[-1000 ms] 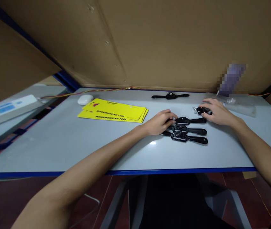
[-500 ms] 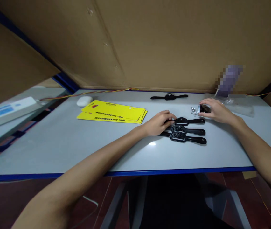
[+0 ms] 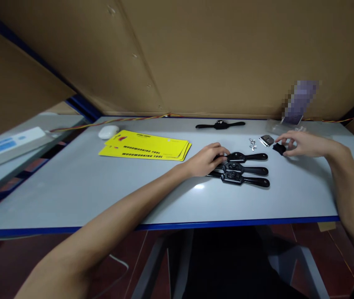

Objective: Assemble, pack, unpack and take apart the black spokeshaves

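Note:
Three black spokeshaves lie one below another near the middle of the table, the uppermost spokeshave (image 3: pixel 237 157) touching my left hand (image 3: pixel 210 160). The fingers of that hand are curled round its left handle, hiding it. Below it are the middle spokeshave (image 3: pixel 236 167) and the lowest spokeshave (image 3: pixel 233 177). My right hand (image 3: pixel 306 143) has thumb and fingers round a small stack of black metal pieces (image 3: pixel 279 148) at table level. Beside that stack lie shiny steel blades (image 3: pixel 266 140), apart from the hand. Several small silver screws (image 3: pixel 252 144) are scattered to their left.
Another spokeshave (image 3: pixel 220 125) lies at the back. Yellow cards (image 3: pixel 152 145) printed "WOODWORKING TOOL" are stacked to the left, by a white case (image 3: pixel 108 132). A clear plastic bag (image 3: pixel 275 126) is at the back right. A white power strip (image 3: pixel 11 143) sits far left.
My right hand has let go of the shiny blades, which now lie on the table, and has shifted right with the black pieces. My left hand stays in place.

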Demonstrator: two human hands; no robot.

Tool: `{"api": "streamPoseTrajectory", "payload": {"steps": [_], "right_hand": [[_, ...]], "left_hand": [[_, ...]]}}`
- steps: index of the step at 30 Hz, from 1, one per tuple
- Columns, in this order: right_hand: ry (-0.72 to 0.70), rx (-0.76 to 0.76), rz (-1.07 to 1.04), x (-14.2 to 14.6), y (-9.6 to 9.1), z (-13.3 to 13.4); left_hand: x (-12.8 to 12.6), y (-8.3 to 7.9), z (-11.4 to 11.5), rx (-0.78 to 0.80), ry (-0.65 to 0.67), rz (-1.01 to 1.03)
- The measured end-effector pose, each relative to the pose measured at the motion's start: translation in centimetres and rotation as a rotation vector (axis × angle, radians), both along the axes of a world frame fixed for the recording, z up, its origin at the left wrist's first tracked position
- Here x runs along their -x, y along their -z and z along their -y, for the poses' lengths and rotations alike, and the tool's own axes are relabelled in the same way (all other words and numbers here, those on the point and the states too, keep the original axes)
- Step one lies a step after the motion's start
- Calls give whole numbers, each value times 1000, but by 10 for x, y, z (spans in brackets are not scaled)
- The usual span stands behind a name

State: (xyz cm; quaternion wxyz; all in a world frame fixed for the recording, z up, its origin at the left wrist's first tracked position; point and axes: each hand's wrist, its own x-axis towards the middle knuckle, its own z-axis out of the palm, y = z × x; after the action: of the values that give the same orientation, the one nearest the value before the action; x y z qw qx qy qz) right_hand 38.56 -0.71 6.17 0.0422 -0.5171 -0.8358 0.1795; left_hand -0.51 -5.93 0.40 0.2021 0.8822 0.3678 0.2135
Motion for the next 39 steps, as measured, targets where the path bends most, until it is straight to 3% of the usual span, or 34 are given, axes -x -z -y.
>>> {"api": "streamPoseTrajectory", "payload": {"steps": [3, 23, 39], "right_hand": [[-4, 52, 56, 0, 4, -1], [66, -39, 164, 18, 3, 2], [74, -18, 214, 11, 3, -1]], "left_hand": [[0, 0, 0, 2, -1, 0], [-1, -1, 0, -2, 6, -11], [0, 0, 0, 3, 4, -4]]}}
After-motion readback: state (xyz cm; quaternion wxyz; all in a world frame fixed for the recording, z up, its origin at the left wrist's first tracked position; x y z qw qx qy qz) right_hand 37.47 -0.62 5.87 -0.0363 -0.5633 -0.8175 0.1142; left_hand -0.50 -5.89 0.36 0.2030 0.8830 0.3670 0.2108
